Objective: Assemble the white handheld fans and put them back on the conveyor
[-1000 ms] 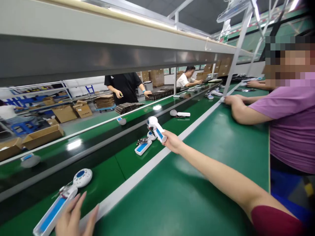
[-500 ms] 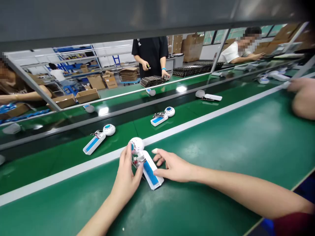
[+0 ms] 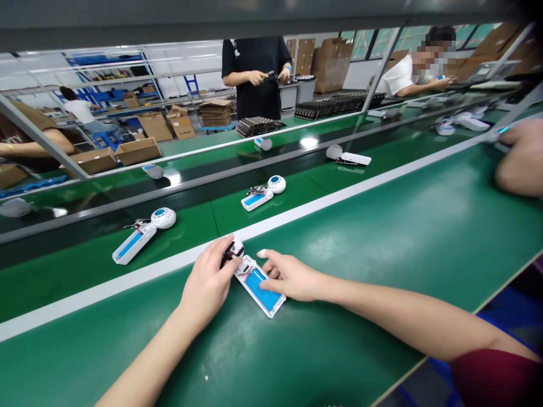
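Note:
A white plastic device (image 3: 254, 287) with a rounded head and a long handle rests at a slant on the green table. Its handle faces up, showing a blue inner face and thin wires near the neck. My left hand (image 3: 210, 275) closes around the head end, which its fingers largely cover. On the handle's right side, my right hand (image 3: 292, 277) presses its thumb on the blue face, the other fingers curled at the edge. A pale cover wraps one fingertip of that hand.
Beyond a white rail (image 3: 297, 210), similar devices (image 3: 258, 198) lie on a green belt (image 3: 186, 249). Across it, a person in black (image 3: 257, 73) stands by a stack of dark parts (image 3: 259, 126). Another person's blurred hand (image 3: 520, 158) is at right. Cardboard boxes (image 3: 138, 151) sit at left.
The held device has turned, its blue face now more upward, and my left hand covers more of its head. Devices on the near belt have shifted left. The person in black has raised their hands.

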A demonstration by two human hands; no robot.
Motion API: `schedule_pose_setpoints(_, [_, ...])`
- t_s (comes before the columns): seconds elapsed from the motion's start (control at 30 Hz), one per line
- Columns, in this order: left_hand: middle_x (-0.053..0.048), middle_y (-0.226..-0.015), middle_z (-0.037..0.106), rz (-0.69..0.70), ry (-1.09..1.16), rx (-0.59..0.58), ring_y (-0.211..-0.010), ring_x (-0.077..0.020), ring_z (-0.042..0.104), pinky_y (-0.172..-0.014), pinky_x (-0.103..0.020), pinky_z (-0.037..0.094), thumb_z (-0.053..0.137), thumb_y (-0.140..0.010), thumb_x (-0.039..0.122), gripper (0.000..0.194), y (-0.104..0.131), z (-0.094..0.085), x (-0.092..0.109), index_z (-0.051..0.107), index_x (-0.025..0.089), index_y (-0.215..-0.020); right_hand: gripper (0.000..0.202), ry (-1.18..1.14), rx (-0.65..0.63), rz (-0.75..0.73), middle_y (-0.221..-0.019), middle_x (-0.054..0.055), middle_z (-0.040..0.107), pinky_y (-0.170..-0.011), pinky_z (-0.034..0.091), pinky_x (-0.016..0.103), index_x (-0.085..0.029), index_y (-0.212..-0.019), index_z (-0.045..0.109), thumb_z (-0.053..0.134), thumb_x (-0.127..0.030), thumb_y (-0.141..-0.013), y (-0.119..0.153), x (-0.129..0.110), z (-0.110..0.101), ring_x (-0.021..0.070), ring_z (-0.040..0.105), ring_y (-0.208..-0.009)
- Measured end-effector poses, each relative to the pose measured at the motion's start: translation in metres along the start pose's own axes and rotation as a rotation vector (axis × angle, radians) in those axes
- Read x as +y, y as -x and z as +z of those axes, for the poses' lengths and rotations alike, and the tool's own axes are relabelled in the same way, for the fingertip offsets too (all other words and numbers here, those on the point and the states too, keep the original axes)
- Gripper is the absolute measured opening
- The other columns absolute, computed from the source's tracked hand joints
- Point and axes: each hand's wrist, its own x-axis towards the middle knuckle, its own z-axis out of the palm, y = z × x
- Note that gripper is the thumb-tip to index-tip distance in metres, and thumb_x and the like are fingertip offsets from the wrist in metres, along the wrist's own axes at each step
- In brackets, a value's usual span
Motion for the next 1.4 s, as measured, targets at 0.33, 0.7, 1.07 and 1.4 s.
schedule_pose_setpoints(0.33, [-0.008,-0.138,0.025,-0.022,-0.112,-0.118,-0.125,-0.0325,0.026,-0.09,-0.049,0.04,0.051,-0.079,0.017,0.027,0.019,-0.005,0.009,0.058,0.029,-0.102,0.055,-0.071,-0.046,-0.012,-0.095,0.006,0.057,-0.068,0.047,0.028,-0.016,-0.111,0.042,0.067,-0.035,-0.066,0.0,0.009,-0.002,0.015,0.057,-0.08])
schedule_pose_setpoints(0.7, [-0.012,-0.135,0.03,-0.079,-0.069,-0.266,-0.124,-0.0305,0.027,-0.093,-0.048,0.038,0.044,-0.082,0.023,0.015,-0.001,-0.012,0.005,0.058,0.016,-0.084,0.049,0.036,-0.022,-0.055,-0.095,0.002,0.06,-0.065,0.044,0.025,-0.019,-0.113,0.043,0.064,-0.023,-0.068,0.008,-0.003,-0.002,0.0134,0.056,-0.079])
schedule_pose_setpoints(1.07, [-0.009,-0.133,0.032,-0.082,0.04,-0.25,-0.123,-0.0289,0.026,-0.094,-0.047,0.037,0.047,-0.081,0.023,0.019,0.003,-0.012,0.0,0.061,0.024,-0.095,0.045,0.297,0.15,-0.254,-0.113,0.007,0.045,-0.089,0.039,0.034,-0.019,-0.114,0.046,0.06,-0.021,-0.072,0.012,-0.008,0.0,0.0189,0.046,-0.101])
schedule_pose_setpoints(1.4, [-0.007,-0.135,0.03,-0.186,0.17,-0.219,-0.124,-0.0288,0.024,-0.095,-0.051,0.035,0.045,-0.082,0.025,0.016,-0.007,-0.018,0.007,0.06,0.02,-0.082,0.011,0.316,0.135,-0.394,-0.081,0.001,0.043,-0.073,0.042,0.027,-0.018,-0.08,0.065,0.063,-0.026,-0.073,-0.019,-0.009,0.006,0.0135,0.047,-0.077])
